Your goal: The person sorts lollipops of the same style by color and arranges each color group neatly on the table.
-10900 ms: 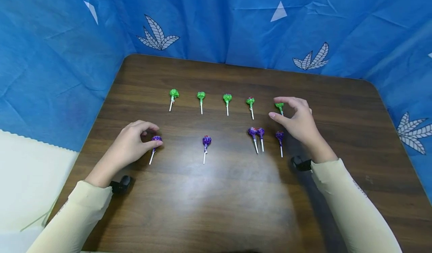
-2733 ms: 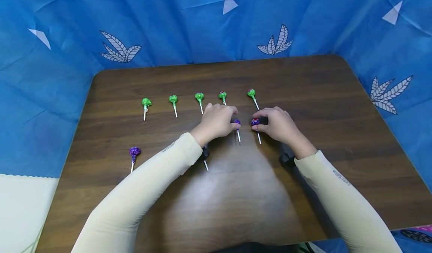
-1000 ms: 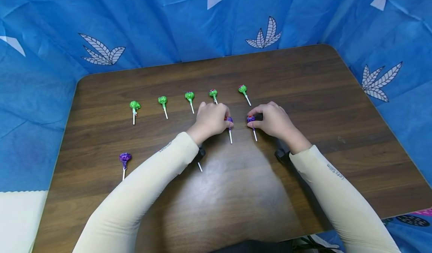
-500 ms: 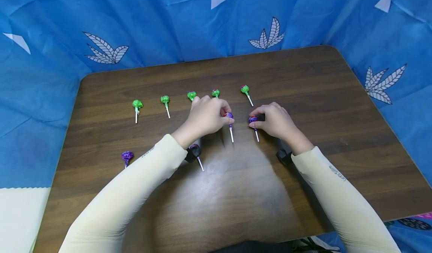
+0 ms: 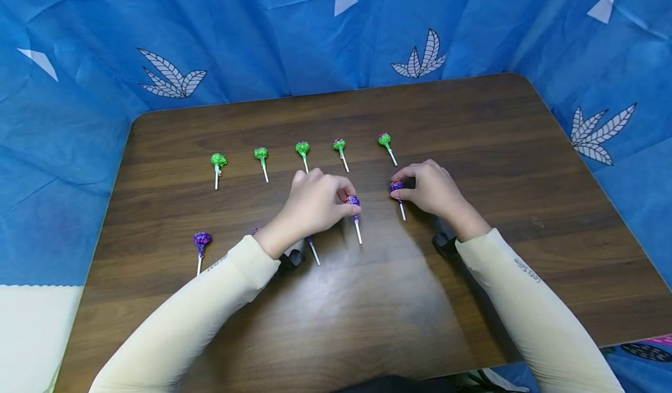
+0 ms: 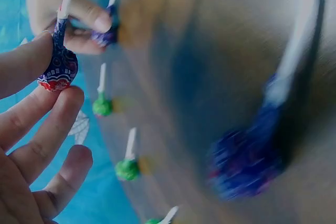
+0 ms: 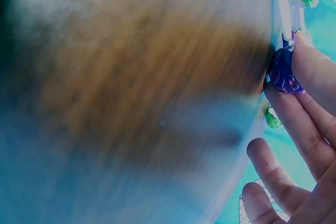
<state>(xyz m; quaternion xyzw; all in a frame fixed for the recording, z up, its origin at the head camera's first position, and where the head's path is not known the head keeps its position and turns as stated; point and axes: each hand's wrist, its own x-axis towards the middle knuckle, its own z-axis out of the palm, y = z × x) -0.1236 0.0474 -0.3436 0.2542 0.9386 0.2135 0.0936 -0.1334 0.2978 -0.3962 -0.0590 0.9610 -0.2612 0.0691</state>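
My left hand (image 5: 317, 203) pinches the head of a purple lollipop (image 5: 354, 202) between thumb and fingers, its white stick pointing toward me. In the left wrist view this lollipop (image 6: 59, 69) shows a red patch, and the remaining fingers are spread. To its right, my right hand (image 5: 433, 188) pinches another purple lollipop (image 5: 396, 186) by the head, close over the table. The right wrist view shows that lollipop (image 7: 285, 72) between thumb and fingertip. Beneath my left wrist lies a lollipop whose stick (image 5: 313, 252) shows; a further purple head (image 5: 255, 231) is mostly hidden there.
Several green lollipops (image 5: 302, 148) lie in a row farther back on the brown wooden table (image 5: 367, 323). One purple lollipop (image 5: 202, 239) sits at the left, beside my left sleeve. A blue curtain (image 5: 294, 31) with leaf prints stands behind the table.
Over the last second my left hand has moved nearer and slightly left with its lollipop; my right hand stays put. Much earlier, two purple lollipops lay touching, and my left hand was at the far left.
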